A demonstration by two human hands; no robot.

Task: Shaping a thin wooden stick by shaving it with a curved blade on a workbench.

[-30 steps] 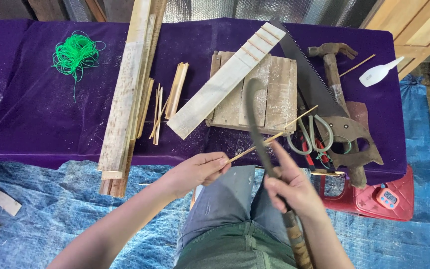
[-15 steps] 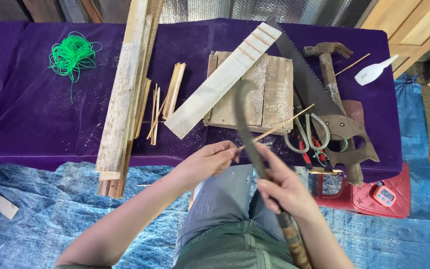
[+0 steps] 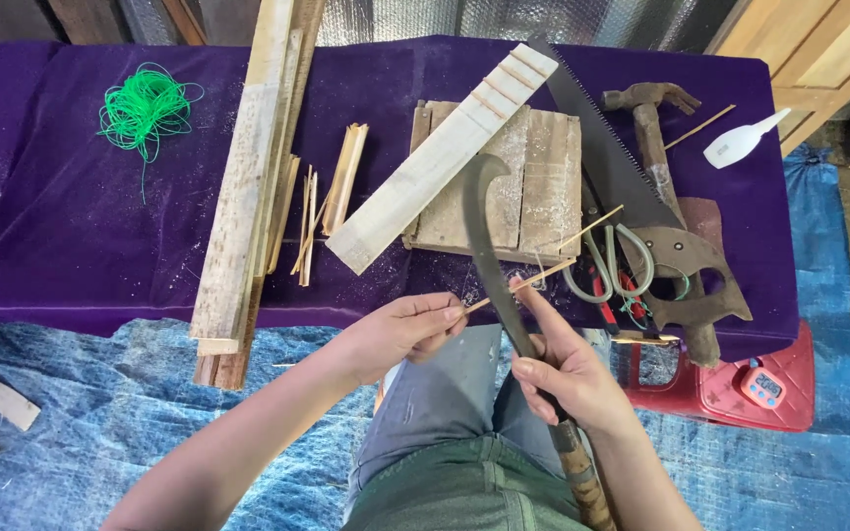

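While the right hand (image 3: pixel 568 369) grips the knife (image 3: pixel 492 251), the stick (image 3: pixel 518 288) has slid leftward.

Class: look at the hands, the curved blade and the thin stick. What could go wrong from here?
1. The left hand pinches the thin stick close to the curved blade; a slip could cut the fingertips.
2. The right hand has its index finger lying along the blade and may get nicked.
3. The stick could snap.

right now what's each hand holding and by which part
Left hand pinches a thin bamboo stick at its near end. Right hand grips a curved knife by its handle, forefinger against the stick.
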